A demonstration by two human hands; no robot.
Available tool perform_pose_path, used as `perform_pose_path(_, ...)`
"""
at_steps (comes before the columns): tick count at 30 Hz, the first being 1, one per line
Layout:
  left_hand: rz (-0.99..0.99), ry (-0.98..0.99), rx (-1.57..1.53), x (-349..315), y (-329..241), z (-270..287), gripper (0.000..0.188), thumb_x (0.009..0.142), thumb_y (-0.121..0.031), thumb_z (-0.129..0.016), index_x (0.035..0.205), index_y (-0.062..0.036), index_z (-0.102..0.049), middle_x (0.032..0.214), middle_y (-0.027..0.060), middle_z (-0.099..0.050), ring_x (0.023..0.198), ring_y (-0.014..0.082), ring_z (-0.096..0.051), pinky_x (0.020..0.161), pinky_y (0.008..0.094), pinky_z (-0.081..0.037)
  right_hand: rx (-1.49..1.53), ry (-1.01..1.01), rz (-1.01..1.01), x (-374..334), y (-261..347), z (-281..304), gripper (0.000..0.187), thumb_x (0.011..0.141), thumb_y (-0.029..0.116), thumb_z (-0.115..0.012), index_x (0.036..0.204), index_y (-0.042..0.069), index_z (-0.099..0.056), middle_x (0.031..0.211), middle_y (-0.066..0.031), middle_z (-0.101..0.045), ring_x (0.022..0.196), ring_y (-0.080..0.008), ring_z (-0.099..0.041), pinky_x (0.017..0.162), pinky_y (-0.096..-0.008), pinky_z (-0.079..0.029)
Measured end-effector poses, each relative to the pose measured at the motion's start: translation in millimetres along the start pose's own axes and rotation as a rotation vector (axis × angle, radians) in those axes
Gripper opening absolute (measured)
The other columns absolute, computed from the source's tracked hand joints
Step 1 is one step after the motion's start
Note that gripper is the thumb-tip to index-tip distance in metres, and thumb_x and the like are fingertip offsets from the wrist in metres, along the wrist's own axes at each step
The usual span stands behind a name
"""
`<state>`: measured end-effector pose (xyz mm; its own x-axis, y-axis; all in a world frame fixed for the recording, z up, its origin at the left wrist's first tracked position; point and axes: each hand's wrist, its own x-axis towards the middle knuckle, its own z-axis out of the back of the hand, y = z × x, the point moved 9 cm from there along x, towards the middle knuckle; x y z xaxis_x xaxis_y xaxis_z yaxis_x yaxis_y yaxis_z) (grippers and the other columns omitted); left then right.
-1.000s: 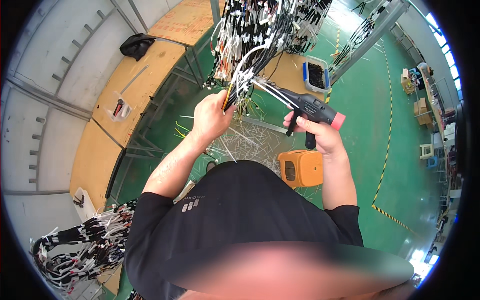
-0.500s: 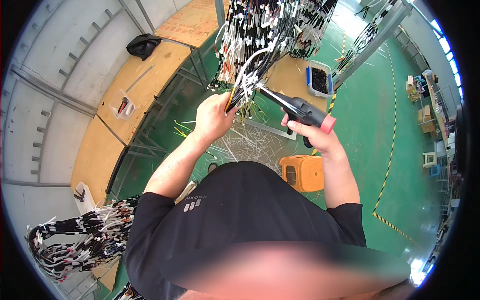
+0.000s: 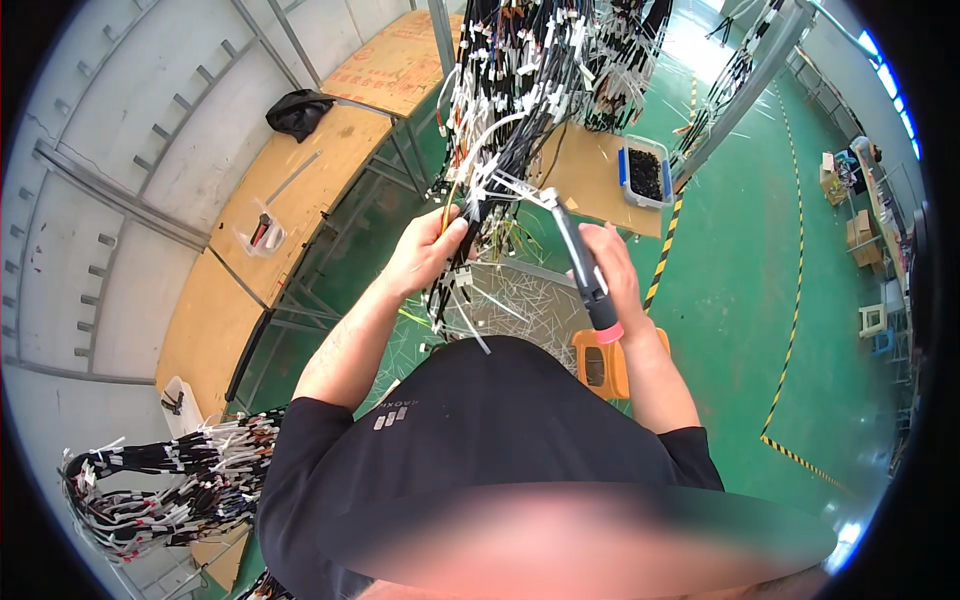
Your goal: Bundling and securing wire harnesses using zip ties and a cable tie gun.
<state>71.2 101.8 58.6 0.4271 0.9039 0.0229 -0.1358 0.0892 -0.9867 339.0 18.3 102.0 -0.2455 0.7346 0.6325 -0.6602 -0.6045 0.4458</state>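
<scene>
My left hand (image 3: 428, 252) is closed around a bundle of black, white and yellow wires (image 3: 472, 218), part of a thick wiring harness hanging from above. Loose wire ends with white connectors (image 3: 462, 277) dangle below that grip. On the right, my right hand (image 3: 618, 270) holds a black cable tie gun (image 3: 583, 262) with a pink-red knob at its rear. The gun's nose points up and left, touching or very close to white cable ties (image 3: 512, 184) on the bundle. Its handle and trigger are hidden behind the body and my fingers.
Behind the harness (image 3: 520, 60), a board carries a clear bin of small black parts (image 3: 643, 172). An orange stool (image 3: 588, 360) stands near my right forearm. Wooden benches (image 3: 215, 320) line the left; another wire bundle (image 3: 180, 480) lies lower left. Tie offcuts litter the floor.
My right hand has turned the cable tie gun steeper, its rear swinging down and left. The wire bundle has shifted, and more loose ends now hang below my left hand.
</scene>
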Motion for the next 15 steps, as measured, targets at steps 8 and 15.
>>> perform_pose_path(8,0.041,0.064,-0.159,2.5,-8.6,-15.9,0.016,0.110,-0.019,-0.061,0.108,-0.0042,-0.064,0.083,-0.0008,-0.069,0.075,0.0072,-0.063,0.072,0.0268,-0.053,-0.131,-0.065,0.090,35.0,26.6,35.6,0.042,0.082,0.009,-0.076,0.124,0.005,-0.069,0.122,-0.0126,-0.070,0.119,-0.0319,-0.067,0.116,-0.0548,-0.046)
perform_pose_path(15,0.060,0.008,-0.233,-1.8,-10.8,-13.6,0.027,0.112,-0.028,-0.059,0.103,-0.0039,-0.066,0.082,0.0000,-0.069,0.073,0.0080,-0.065,0.070,0.0271,-0.053,0.397,0.194,-0.128,34.3,35.3,12.3,0.043,0.089,0.015,-0.081,0.127,-0.002,-0.068,0.116,-0.0142,-0.073,0.104,-0.0306,-0.070,0.096,-0.0382,-0.053)
